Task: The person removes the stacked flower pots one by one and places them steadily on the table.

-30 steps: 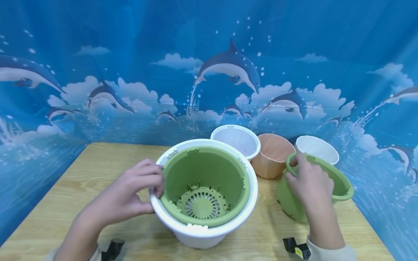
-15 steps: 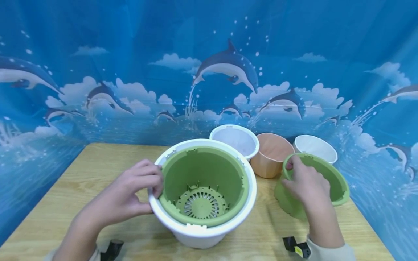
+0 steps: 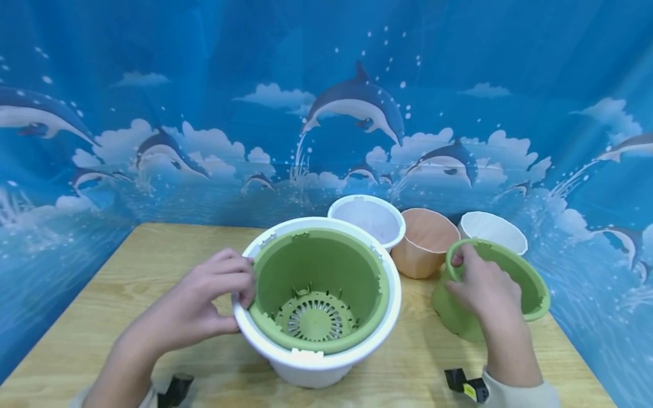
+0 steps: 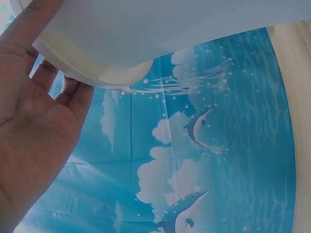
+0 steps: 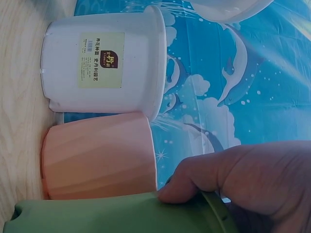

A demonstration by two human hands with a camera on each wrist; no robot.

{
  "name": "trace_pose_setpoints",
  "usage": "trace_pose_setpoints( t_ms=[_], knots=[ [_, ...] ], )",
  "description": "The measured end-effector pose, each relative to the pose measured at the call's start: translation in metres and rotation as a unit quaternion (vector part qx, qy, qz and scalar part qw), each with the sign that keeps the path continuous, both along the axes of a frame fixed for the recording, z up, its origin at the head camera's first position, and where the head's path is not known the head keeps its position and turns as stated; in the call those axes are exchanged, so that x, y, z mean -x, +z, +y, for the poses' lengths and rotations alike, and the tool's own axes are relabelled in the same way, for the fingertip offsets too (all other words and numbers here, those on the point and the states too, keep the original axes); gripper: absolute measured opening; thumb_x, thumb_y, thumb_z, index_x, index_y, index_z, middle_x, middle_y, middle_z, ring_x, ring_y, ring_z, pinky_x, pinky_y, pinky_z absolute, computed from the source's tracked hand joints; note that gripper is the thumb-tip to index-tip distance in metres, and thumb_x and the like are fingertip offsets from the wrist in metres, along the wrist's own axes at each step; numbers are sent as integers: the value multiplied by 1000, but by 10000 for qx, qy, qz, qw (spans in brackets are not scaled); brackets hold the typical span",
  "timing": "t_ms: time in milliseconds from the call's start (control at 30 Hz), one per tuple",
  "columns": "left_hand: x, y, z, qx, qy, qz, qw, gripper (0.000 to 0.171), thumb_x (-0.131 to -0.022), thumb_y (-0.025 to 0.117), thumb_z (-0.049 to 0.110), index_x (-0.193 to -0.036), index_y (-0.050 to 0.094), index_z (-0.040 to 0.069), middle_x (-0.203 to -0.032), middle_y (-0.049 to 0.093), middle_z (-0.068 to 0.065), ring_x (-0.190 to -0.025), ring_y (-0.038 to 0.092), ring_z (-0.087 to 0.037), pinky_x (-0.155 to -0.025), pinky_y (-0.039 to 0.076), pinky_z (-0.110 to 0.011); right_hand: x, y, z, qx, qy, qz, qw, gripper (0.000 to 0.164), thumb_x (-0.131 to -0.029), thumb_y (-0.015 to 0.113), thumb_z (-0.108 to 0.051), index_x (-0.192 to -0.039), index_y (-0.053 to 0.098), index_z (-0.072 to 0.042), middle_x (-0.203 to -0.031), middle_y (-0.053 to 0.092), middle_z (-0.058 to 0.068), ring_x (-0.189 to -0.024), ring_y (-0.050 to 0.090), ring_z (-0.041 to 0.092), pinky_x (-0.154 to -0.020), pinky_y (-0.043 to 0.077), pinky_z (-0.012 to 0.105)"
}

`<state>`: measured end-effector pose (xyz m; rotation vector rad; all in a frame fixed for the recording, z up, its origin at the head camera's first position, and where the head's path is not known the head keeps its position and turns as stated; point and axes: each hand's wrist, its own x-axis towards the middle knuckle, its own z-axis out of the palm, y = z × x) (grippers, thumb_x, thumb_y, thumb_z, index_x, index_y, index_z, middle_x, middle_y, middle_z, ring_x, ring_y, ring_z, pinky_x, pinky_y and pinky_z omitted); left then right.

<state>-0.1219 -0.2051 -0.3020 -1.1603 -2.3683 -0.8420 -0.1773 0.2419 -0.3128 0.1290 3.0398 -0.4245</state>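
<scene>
In the head view a large white flower pot (image 3: 312,374) stands mid-table, with a green inner pot (image 3: 326,255) nested inside it; a slotted round base shows at its bottom. My left hand (image 3: 204,300) grips the left side of the white pot's rim, its fingers curled over the edge and its thumb outside below. On the right, my right hand (image 3: 487,289) pinches the near-left rim of another green flower pot (image 3: 530,283), which leans toward the right. The right wrist view shows the thumb (image 5: 180,187) pressed on that pot's outer wall, the other fingers mostly hidden.
Behind stand a white pot (image 3: 367,218) with a label (image 5: 101,60) on its side, an orange faceted pot (image 3: 420,263) and a white faceted pot (image 3: 495,229). A wooden table (image 3: 168,249) lies under them. A blue dolphin curtain (image 3: 229,85) hangs around the back.
The green pot on the right has shifted slightly left and back right again, its tilt changing a little with the right hand. The left hand keeps its grip.
</scene>
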Motion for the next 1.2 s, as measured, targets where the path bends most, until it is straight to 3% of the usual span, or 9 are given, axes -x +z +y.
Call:
trace_pose_setpoints(
  t_ms=[300,467,600,667,733,867,1000,1100,1200],
  knots=[
    [1,-1,1,19,-24,-26,10000,40,-64,89,22,-76,52,31,-93,53,27,-95,47,0,-81,50,-25,-4,3,-2,-37,-103,40,9999,46,-86,73,-34,-120,48,-15,-86,59,9,-74,56,28,-57,40,41],
    [0,-1,1,6,-25,-36,10000,40,-64,89,21,-76,52,31,-93,53,27,-96,48,0,-81,50,-25,-9,10,-11,-14,-83,797,9968,45,-87,70,-44,-121,55,-18,-109,66,9,-94,61,33,-60,43,48],
    [0,-1,2,-4,-46,-61,10000,40,-64,89,21,-76,52,31,-93,53,27,-95,48,0,-81,50,-25,-20,16,-24,183,363,1702,9846,32,-89,70,-35,-116,63,-19,-107,67,6,-97,61,30,-64,46,50],
    [1,-1,2,-7,-43,-74,10000,40,-64,89,22,-76,52,31,-93,53,27,-95,48,0,-81,50,-25,-26,18,-32,360,849,2344,9678,25,-88,73,-27,-110,66,-17,-101,68,4,-93,61,26,-67,48,48],
    [1,-1,1,-14,-37,-73,10000,40,-64,89,23,-76,52,31,-93,53,27,-95,48,0,-82,50,-25,-30,19,-40,574,1445,2984,9417,21,-86,76,-21,-105,67,-16,-95,68,0,-88,60,18,-69,49,42],
    [1,0,1,-31,-28,-81,10000,39,-65,89,24,-76,52,31,-93,54,27,-96,48,0,-83,50,-26,-37,21,-58,1184,2727,3904,8713,22,-83,79,-20,-102,70,-15,-95,67,-7,-86,57,9,-75,47,26],
    [0,0,0,-39,-21,-97,9999,39,-65,89,25,-76,52,31,-93,53,27,-96,49,0,-83,50,-27,-41,21,-78,1789,3732,4191,8081,28,-89,72,-33,-108,71,-13,-103,69,-4,-96,61,14,-91,45,21],
    [0,0,0,-41,-15,-111,9999,39,-64,89,25,-76,52,31,-93,54,27,-96,49,0,-83,51,-27,-45,18,-91,1927,4208,4180,7818,37,-94,64,-43,-113,71,-12,-110,70,-1,-103,61,18,-99,42,23],
    [0,0,0,-40,-10,-105,9999,39,-65,89,24,-76,52,31,-93,53,27,-97,49,0,-84,51,-27,-48,15,-100,1893,4605,4027,7681,42,-96,58,-48,-118,69,-14,-117,69,0,-112,60,21,-105,41,26]
  ],
)
